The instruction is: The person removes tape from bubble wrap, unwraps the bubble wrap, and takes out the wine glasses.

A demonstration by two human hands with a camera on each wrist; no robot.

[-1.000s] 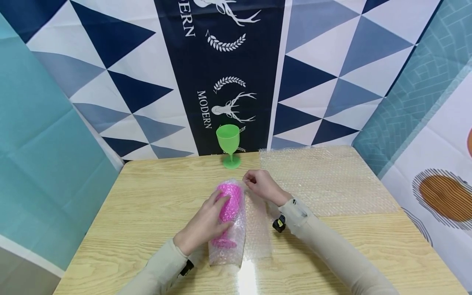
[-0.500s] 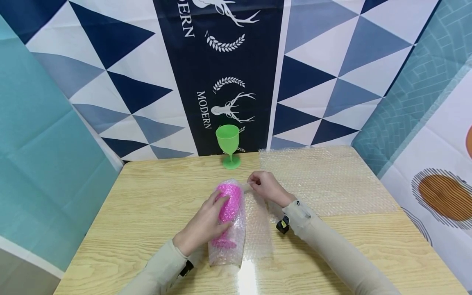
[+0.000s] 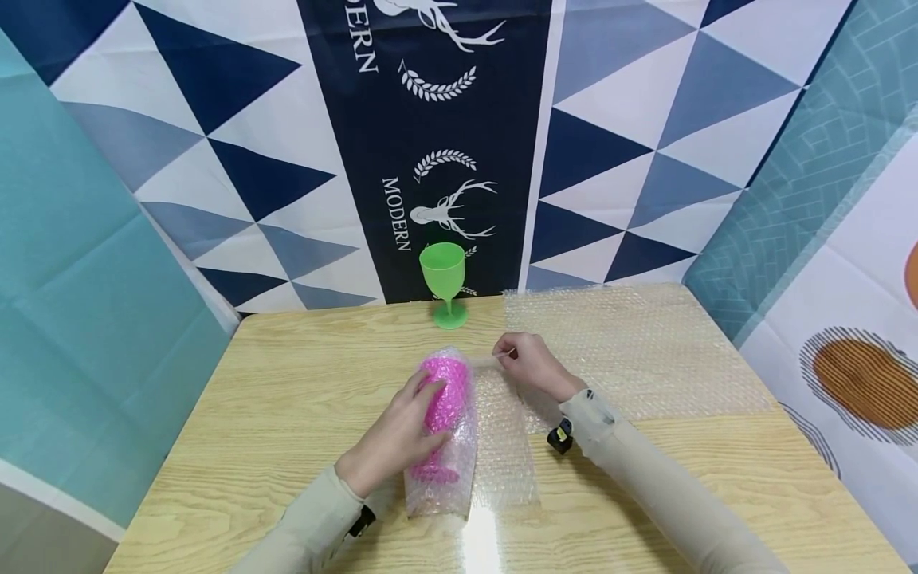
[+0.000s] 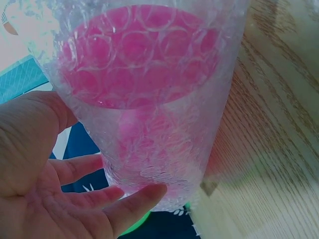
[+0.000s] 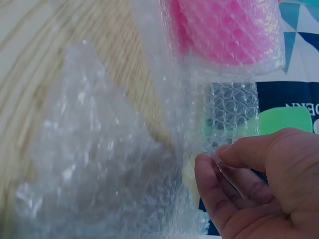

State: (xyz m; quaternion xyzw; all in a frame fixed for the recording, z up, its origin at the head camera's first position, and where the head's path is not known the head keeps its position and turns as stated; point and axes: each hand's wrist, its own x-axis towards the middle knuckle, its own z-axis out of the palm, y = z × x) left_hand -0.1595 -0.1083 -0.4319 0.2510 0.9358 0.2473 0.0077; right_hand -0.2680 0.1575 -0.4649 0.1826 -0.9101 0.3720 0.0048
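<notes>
The pink goblet [image 3: 452, 404] lies inside bubble wrap [image 3: 459, 486] on the surface [image 3: 308, 391]; wrapping seems midway. The left grip [image 3: 398, 434] rests on it, fingers spread; the right grip [image 3: 532, 365], toward two o'clock, pinches the loose flap [image 3: 504, 454]. Next likely calls for folding that over snugly.

My pink goblet [image 3: 448, 395] lies on its side on the desk [image 3: 301, 375], bowl pointing away from me and foot toward me, its colour showing through the clear bubble wrap [image 3: 459, 490] around it. My left fingers [image 4: 139, 201] rest over the bundle. A loose flap [image 3: 502, 446] of the wrap extends to the right, its far corner pinched between my right fingers [image 5: 209, 186].
</notes>
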